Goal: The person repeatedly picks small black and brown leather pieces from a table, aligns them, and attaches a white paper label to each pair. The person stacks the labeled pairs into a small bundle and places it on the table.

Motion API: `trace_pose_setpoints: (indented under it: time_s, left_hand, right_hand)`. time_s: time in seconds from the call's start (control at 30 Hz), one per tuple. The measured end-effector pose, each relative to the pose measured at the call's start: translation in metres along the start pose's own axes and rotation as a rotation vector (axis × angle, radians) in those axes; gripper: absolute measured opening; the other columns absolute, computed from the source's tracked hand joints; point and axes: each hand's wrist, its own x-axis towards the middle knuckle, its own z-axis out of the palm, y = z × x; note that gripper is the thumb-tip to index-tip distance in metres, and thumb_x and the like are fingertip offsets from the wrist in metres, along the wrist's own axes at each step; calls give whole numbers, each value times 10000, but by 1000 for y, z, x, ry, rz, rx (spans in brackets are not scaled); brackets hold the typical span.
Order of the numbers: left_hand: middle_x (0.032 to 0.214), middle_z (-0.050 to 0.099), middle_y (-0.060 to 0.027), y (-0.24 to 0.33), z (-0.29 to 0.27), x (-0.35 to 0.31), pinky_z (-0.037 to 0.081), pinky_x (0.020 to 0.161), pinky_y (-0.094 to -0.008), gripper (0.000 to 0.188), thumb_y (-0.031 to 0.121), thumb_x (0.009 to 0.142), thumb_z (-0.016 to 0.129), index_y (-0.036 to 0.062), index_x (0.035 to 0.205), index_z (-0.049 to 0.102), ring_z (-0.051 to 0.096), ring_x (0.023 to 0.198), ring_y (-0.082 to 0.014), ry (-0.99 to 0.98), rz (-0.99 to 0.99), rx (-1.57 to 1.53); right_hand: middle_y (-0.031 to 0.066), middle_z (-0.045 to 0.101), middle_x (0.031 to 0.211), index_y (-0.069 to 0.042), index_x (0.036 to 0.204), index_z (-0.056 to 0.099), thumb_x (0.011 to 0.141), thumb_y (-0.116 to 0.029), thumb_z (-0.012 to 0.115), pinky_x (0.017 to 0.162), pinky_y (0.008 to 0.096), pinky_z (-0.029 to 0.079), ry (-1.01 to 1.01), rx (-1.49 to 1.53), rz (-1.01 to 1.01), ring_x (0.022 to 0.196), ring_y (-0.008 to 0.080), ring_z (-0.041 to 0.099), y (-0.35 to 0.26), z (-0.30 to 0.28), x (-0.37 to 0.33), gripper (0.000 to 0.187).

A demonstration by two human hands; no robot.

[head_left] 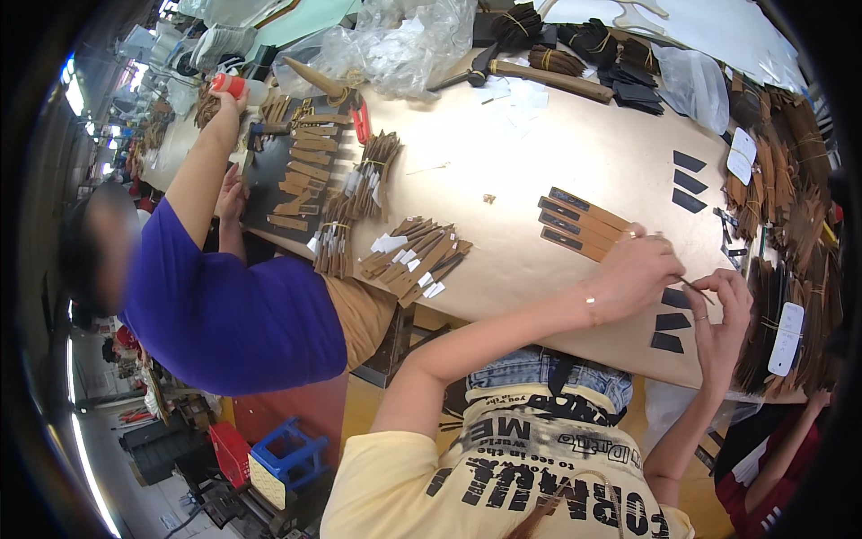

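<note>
Pinched in the fingertips of both the left hand (639, 277) and the right hand (723, 314), over the right part of the bench (485, 171), inward of its near edge: one thin brown strip (696, 289), seen nearly edge-on. Just left of it: four flat brown leather-like strips with dark rectangular tips (594, 226), laid side by side. Near the bench's right edge: six black slanted four-sided pieces (689, 181), three farther off and three by the near edge. Toward the far edge: one dark-headed hammer with a wooden handle (552, 79). Farther left: one red-handled tool (361, 121).

Surface sheeted in smooth tan paper; along its right edge, heaped brown strip bundles (795, 211) with two large white tags (742, 156). Beyond the left part of the near edge: one co-worker in a purple shirt (251, 314), grasping a red-and-white bottle (228, 83). On the room's floor below: one blue plastic stool (292, 454) and one red crate (231, 452).

Hidden behind the left hand: right ends of the four strips. Too overlapped to count: the bundles. Cut off by the dark lens rim at lower right: a second person's arm (783, 458).
</note>
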Motion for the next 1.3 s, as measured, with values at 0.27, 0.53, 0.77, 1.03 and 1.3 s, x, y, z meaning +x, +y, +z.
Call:
trace_pose_setpoints:
  time_s: [0.27,0.53,0.77,1.03,1.3]
  left_hand:
    - [874,696,-89,-4,-125,-152,511,722,-280,278,61,818,771,-17,1081,728,622,792,-154,494,-719,-62]
    - [1028,645,-106,-17,-142,-196,489,828,-357,256,102,837,763,10,1070,711,608,933,-255,724,-770,499]
    - [1138,622,-129,-6,-119,-173,488,872,-392,212,66,855,721,41,1065,718,597,1045,-284,837,-602,466]
    - [1124,635,-144,-10,-95,-146,518,865,-376,200,8,866,683,10,1062,721,631,1021,-271,746,-445,265]
    - [1331,556,-165,-8,-78,-103,479,949,-353,525,118,970,611,-27,1446,441,587,1187,-251,713,-399,-372]
  right_hand:
    - [90,636,1056,-50,1041,696,838,-147,738,956,380,409,-49,210,20,1045,281,568,-43,29,32,229]
    - [85,655,913,-77,963,693,878,-175,686,859,399,446,13,164,-483,945,267,599,-82,149,153,129]
    - [84,685,876,7,1082,656,859,-102,593,841,366,469,-132,-310,-778,898,241,631,-105,213,217,256]
    - [59,672,708,-6,924,669,847,-122,614,692,355,472,78,-428,-982,708,225,650,-104,229,215,150]
    - [37,667,739,-134,1333,595,870,-184,625,705,346,482,53,225,-487,706,217,651,-95,122,139,466]
